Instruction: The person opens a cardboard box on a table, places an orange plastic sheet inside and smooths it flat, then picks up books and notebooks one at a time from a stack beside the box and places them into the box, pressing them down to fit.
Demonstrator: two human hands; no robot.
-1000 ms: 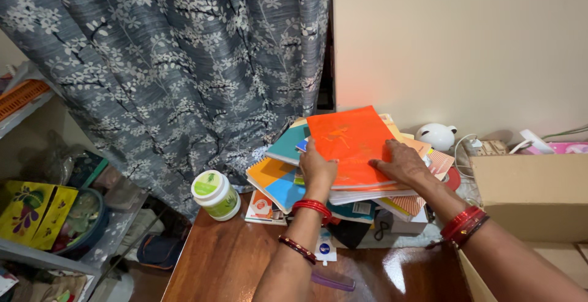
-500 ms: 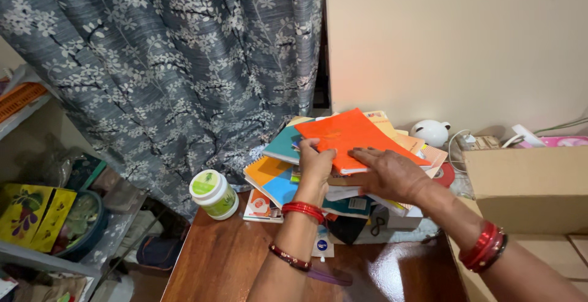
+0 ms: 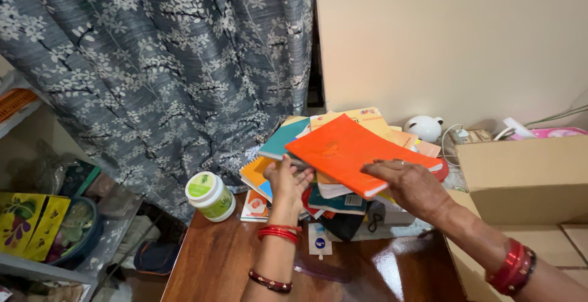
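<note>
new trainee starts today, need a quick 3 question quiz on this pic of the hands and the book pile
1. True or false: the right hand rests on the orange book.
2. What stands left of the book pile on the wooden table?
A. a white jar with a green lid
B. a glass bottle
C. a red mug
3. What hangs behind the pile on the left?

Key:
1. True.
2. A, the white jar.
3. A grey floral curtain; the left hand reaches under the orange book.
</note>
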